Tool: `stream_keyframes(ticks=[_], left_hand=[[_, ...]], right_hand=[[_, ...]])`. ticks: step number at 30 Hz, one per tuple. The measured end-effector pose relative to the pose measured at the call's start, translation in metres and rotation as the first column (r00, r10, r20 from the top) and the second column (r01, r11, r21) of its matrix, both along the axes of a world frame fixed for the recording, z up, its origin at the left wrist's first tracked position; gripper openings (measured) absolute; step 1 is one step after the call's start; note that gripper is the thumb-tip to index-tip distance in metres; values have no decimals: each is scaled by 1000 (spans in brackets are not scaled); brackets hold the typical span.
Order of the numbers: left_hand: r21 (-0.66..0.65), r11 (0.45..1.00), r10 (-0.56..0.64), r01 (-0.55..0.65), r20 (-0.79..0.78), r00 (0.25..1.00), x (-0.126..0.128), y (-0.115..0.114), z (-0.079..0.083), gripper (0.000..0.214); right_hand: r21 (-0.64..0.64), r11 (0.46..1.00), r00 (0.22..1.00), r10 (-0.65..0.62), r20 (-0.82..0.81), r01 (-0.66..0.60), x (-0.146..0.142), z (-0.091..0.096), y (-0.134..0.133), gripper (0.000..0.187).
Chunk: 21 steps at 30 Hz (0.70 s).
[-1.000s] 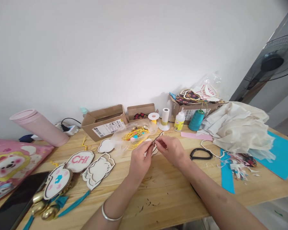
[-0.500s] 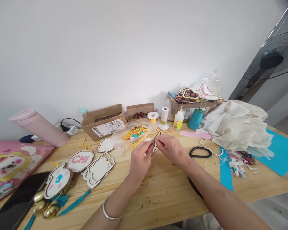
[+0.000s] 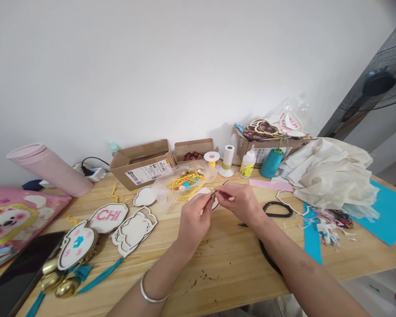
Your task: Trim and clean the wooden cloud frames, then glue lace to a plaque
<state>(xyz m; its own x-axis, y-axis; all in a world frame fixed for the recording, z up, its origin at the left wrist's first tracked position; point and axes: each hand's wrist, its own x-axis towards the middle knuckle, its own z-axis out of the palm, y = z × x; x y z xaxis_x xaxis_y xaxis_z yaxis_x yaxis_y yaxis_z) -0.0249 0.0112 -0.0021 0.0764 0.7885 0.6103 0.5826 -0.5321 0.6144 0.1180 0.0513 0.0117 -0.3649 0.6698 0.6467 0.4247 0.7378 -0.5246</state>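
My left hand (image 3: 194,216) and my right hand (image 3: 240,204) meet over the middle of the wooden table (image 3: 231,264). Both pinch a tiny dark piece (image 3: 213,194) between their fingertips; it is too small to name. A silver bangle (image 3: 148,294) circles my left wrist. Just beyond the fingers lies a clear plastic bag (image 3: 185,181) of yellow cord and small bits. A white cloud-shaped cutout (image 3: 145,197) lies to its left.
Cloud-shaped plaques, one reading CHI (image 3: 108,216), with gold bells (image 3: 57,281) lie at the left. Behind stand cardboard boxes (image 3: 141,164), spools, a glue bottle (image 3: 247,163), a teal thread cone (image 3: 270,163). Black scissors (image 3: 277,209), white cloth (image 3: 330,176), blue paper sit right. Pink bottle (image 3: 48,169) left.
The hands stay pinched together on the small piece and have shifted slightly; the right hand's fingers have turned a little. The camera has tipped a bit.
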Motion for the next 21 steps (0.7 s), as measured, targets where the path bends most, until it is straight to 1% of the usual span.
stream_keyframes(ticks=[2, 5, 8, 10, 12, 14, 16, 18, 21], left_hand=[[27, 1000, 0, 0, -3, 1000, 2, -1, 0, 20], [25, 1000, -4, 4, 6, 1000, 5, -4, -2, 20], [-12, 1000, -8, 8, 41, 999, 8, -5, -2, 19], [-55, 998, 15, -9, 107, 994, 9, -5, -1, 18], [-114, 993, 52, -30, 198, 979, 8, -3, 0, 17], [-180, 983, 93, -45, 270, 958, 6, -1, 0, 18], [-235, 970, 142, -69, 310, 940, 4, 1, -1, 19], [-255, 964, 162, -79, 321, 933, 4, 2, -2, 20], [-209, 977, 96, -39, 273, 957, 4, 3, -3, 21]], right_hand=[[30, 1000, 1000, -4, -9, 5, -1, -1, 0, 19], [8, 999, 998, -35, -43, 35, 0, -7, 2, 21], [-76, 996, 989, -54, -137, 44, 3, -14, 6, 21], [-161, 987, 974, -57, -220, 21, 3, -16, 7, 20], [-244, 970, 952, -90, -294, 16, 2, -14, 5, 20], [-277, 960, 935, -133, -329, 39, -1, -10, 2, 19], [-258, 964, 943, -138, -303, 58, -3, -5, -2, 15], [-233, 971, 967, -114, -227, 60, -5, -1, -5, 12], [-225, 971, 993, -93, -71, 75, -6, 0, -6, 10]])
